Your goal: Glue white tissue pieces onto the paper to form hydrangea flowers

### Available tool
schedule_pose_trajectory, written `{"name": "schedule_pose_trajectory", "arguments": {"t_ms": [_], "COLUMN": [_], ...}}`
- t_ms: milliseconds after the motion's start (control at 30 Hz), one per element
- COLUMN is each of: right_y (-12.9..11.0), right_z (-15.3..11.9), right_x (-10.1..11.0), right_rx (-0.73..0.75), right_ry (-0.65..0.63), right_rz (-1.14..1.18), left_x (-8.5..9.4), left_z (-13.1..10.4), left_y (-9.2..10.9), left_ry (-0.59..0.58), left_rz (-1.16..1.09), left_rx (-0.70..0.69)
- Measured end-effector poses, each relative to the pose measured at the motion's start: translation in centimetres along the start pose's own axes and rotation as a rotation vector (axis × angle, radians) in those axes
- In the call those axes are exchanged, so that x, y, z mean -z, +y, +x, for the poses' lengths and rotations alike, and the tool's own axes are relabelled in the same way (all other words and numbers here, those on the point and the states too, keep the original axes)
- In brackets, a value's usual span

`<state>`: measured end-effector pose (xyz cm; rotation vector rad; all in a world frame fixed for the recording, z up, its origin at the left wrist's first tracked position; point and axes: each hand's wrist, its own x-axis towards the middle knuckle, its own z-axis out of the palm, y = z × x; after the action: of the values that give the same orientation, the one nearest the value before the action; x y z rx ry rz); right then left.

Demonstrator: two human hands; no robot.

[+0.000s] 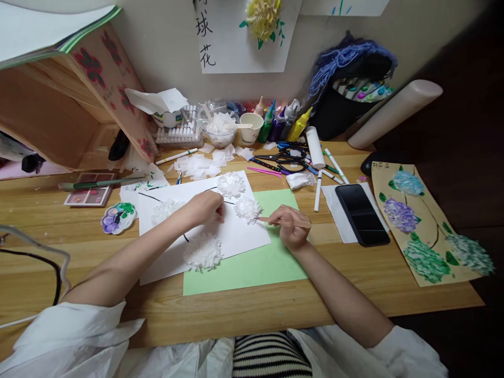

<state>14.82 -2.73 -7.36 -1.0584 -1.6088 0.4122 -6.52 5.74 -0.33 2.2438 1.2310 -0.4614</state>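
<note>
Right hand: the right hand [289, 226] has its fingers closed around a stick [302, 224], above the green sheet [252, 276].
Stick: it is flat and wooden, and it points to the left; its tip is at the edge of the right flower [247, 209].
Left hand: the left hand [210, 206] is over the white sheet [242, 239], with the fingers curled downward; I cannot tell if they pinch something.
Flowers: all four are white and ruffled. The right flower lies on the white sheet between the two hands, the top flower [231, 185] is just behind it, the left flower [162, 211] is partly hidden by the forearm, and the bottom flower [203, 253] lies across the lower edge of the white sheet.
Sheets: the white sheet lies tilted and covers a part of the green sheet.
Behind the sheets: paper scraps [199, 167] are scattered near a bowl [221, 138] and a cup [251, 135]; scissors [289, 156] lie among pens.
On the right: a phone [363, 215] lies beside a painting [397, 249] with coloured flowers.
</note>
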Motion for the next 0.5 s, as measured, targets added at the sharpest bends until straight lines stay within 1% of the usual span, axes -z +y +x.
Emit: {"name": "schedule_pose_trajectory", "arguments": {"t_ms": [67,167,300,400,500], "right_y": [-0.14,-0.38,-0.48,-0.43,-0.38], "right_z": [-0.07,0.13,0.53,0.68,0.70], "right_x": [0.00,-0.24,-0.58,-0.56,-0.43], "right_rx": [0.055,0.117,0.217,0.256,0.258], "right_ry": [-0.011,-0.081,-0.173,-0.188,-0.191], "right_rz": [0.027,0.029,-0.061,-0.136,-0.169], "left_x": [-0.05,-0.25,-0.45,-0.47,-0.52], "left_z": [-0.08,-0.11,-0.05,-0.01,0.09], "left_y": [-0.02,-0.20,-0.35,-0.36,-0.46], "left_ry": [0.014,0.037,0.040,0.032,0.025], "left_rz": [-0.009,-0.015,-0.020,-0.028,-0.032], "left_rx": [-0.005,-0.016,-0.028,-0.030,-0.037]}}
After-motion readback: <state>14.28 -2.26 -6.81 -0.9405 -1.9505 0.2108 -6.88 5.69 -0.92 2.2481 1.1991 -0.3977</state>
